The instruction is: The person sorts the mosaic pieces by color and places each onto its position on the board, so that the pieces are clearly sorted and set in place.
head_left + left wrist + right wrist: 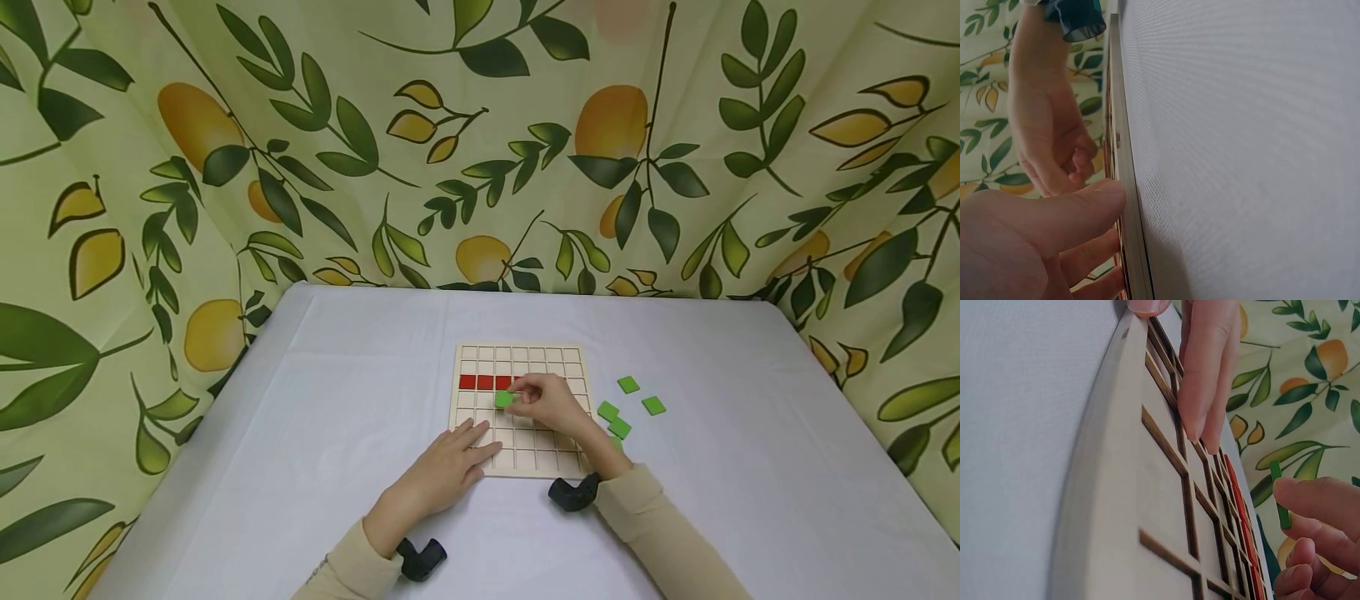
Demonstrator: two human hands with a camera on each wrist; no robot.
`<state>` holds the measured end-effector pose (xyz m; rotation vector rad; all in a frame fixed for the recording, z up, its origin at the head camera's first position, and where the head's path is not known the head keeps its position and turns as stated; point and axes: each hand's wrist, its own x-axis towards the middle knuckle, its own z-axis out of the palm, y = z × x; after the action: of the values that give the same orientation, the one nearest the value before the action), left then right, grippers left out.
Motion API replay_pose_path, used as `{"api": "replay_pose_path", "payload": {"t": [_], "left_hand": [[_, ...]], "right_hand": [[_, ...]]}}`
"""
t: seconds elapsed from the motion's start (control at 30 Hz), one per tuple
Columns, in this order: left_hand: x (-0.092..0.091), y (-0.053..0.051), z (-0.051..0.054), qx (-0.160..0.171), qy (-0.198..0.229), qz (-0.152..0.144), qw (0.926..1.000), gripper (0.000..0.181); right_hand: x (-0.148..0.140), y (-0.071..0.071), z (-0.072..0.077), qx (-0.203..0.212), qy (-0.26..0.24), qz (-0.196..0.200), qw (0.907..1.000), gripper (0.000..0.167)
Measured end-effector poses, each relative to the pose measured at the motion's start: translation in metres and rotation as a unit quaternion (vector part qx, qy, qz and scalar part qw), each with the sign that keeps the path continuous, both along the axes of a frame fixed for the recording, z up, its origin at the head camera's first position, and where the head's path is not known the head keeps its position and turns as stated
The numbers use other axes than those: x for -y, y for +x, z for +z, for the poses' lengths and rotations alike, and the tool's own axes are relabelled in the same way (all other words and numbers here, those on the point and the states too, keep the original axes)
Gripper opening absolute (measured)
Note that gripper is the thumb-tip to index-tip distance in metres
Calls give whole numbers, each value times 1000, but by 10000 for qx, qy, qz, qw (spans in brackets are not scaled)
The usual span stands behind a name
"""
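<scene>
A wooden grid board (528, 460) lies on the white table, with a row of red tiles (485, 382) in its upper part. Between thumb and fingers my right hand (551, 403) pinches a green tile (504, 400), just below the red row; the right wrist view shows this tile (1280, 495) held on edge above the board. My left hand (442, 468) rests with spread fingers on the board's lower left corner. In the left wrist view the left thumb of that hand (1054, 231) lies against the board's side edge (1127, 187).
Several loose green tiles (619, 427) lie right of the board, one partly hidden by the right forearm. Black devices (573, 493) are at both wrists. A curtain with fruit and leaves (480, 167) hangs behind the table (360, 358).
</scene>
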<state>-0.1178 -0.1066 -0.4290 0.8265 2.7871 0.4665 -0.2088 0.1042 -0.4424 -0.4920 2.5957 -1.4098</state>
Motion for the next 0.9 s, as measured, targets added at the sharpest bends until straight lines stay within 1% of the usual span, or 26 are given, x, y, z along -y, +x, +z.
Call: {"api": "replay_pose_path", "payload": {"t": [0.27, 0.43, 0.53, 0.73, 0.9], "left_hand": [[0, 0, 0, -7, 7, -21, 10000, 40], [0, 0, -1, -50, 36, -61, 10000, 40], [0, 0, -2, -73, 55, -92, 9999, 41], [0, 0, -1, -91, 19, -110, 9999, 41], [0, 0, 0, -107, -19, -113, 9999, 41]], "right_hand": [[11, 1, 0, 240, -67, -97, 9996, 26], [18, -2, -2, 61, -139, 26, 9999, 26], [22, -3, -4, 26, -76, 49, 10000, 26], [29, -4, -4, -29, 108, 24, 9999, 24], [34, -3, -4, 61, 44, 9, 10000, 24]]}}
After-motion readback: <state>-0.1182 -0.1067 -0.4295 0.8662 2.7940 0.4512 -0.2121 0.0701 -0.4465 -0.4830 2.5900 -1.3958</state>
